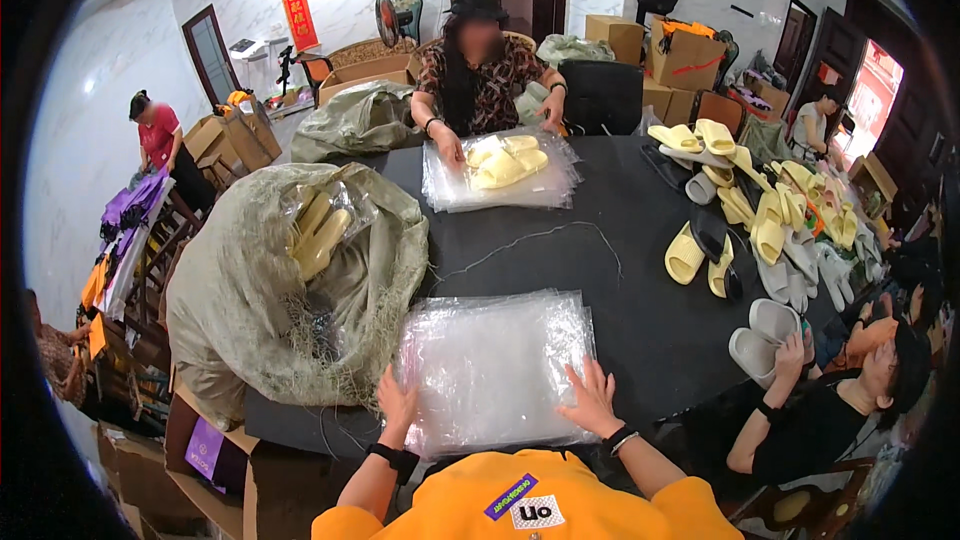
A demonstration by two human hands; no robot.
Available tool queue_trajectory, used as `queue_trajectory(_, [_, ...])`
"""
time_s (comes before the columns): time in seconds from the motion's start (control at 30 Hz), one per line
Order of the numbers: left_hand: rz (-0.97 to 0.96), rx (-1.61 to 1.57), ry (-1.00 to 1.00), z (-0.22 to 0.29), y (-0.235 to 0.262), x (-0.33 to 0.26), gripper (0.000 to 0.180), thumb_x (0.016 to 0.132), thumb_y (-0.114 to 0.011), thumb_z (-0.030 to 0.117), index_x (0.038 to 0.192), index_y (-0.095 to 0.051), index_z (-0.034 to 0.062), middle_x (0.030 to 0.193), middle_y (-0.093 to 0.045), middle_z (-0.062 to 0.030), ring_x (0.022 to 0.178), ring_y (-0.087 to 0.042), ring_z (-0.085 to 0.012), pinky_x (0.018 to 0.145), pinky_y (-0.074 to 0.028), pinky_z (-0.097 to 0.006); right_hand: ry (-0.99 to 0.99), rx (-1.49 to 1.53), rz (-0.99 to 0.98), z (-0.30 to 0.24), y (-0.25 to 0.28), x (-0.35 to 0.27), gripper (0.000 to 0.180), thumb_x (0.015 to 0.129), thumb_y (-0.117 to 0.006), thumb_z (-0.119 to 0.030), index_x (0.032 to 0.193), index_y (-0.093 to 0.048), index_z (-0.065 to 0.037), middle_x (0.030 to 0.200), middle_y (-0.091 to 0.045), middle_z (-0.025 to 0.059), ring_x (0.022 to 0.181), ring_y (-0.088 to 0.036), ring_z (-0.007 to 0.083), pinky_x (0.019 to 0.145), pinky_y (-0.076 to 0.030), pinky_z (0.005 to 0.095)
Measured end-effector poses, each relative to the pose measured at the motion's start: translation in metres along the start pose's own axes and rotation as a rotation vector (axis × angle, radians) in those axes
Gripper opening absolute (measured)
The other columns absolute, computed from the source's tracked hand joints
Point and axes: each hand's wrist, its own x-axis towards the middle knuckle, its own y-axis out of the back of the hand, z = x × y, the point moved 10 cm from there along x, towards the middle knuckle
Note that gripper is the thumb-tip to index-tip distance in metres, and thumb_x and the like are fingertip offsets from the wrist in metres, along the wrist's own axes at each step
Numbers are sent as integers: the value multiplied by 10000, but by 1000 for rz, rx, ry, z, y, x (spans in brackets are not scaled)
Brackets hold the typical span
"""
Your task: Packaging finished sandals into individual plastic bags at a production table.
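Note:
A stack of clear plastic bags (490,365) lies flat on the black table in front of me. My left hand (397,402) rests at the stack's left edge, fingers stretched out and touching it. At the right edge lies my right hand (591,400), fingers spread over the plastic. Neither hand grips anything that I can see. Just left of the stack stands a large woven sack (260,270), its mouth gaping, with bagged yellow slippers (322,235) at the top.
Across the table (520,260) a person handles yellow slippers (505,162) on another bag stack (440,190). Loose string (540,235) lies between the stacks. Yellow, grey and black slippers (768,225) are heaped at the right, where another person holds a grey pair (765,335).

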Motion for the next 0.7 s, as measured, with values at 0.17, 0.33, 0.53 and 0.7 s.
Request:
queue_trajectory(0.17, [0, -45, -445, 20, 19, 6, 415, 739, -623, 189, 1126, -551, 56, 1199, -483, -175, 1084, -480, -315, 908, -376, -410, 7, -13, -140, -10, -20, -16, 860, 680, -677, -457, 1387, -275, -179, 1448, -84, 212, 1334, -39, 387, 1020, -37, 605])
queue_trajectory(0.33, [-1, -115, -508, 38, 74, 57, 239, 813, -525, 139, 1010, -596, 24, 888, -625, -174, 825, -601, -310, 726, -473, -347, -55, 25, -143, -5, -13, -24, 880, 663, -709, -437, 1379, -287, -148, 1444, -94, 228, 1326, -90, 397, 1021, -97, 593])
queue_trajectory(0.53, [21, -125, -363, 32, 68, 107, 368, 738, -486, 74, 1096, -564, 38, 1060, -555, -220, 1016, -506, -370, 881, -403, -425, -175, 252, -49, -2, 16, -32, 827, 706, -704, -242, 1371, -253, -45, 1426, -160, 233, 1300, -211, 363, 1053, -212, 407])
queue_trajectory(0.7, [-253, 15, -276, 21, 56, 143, 457, 777, -490, 125, 1208, -472, -24, 1174, -501, -257, 1106, -464, -380, 954, -359, -416, -284, 839, -96, 13, 6, -31, 677, 789, -610, -79, 1364, -257, -15, 1404, -252, 181, 1245, -322, 283, 1011, -298, 345])
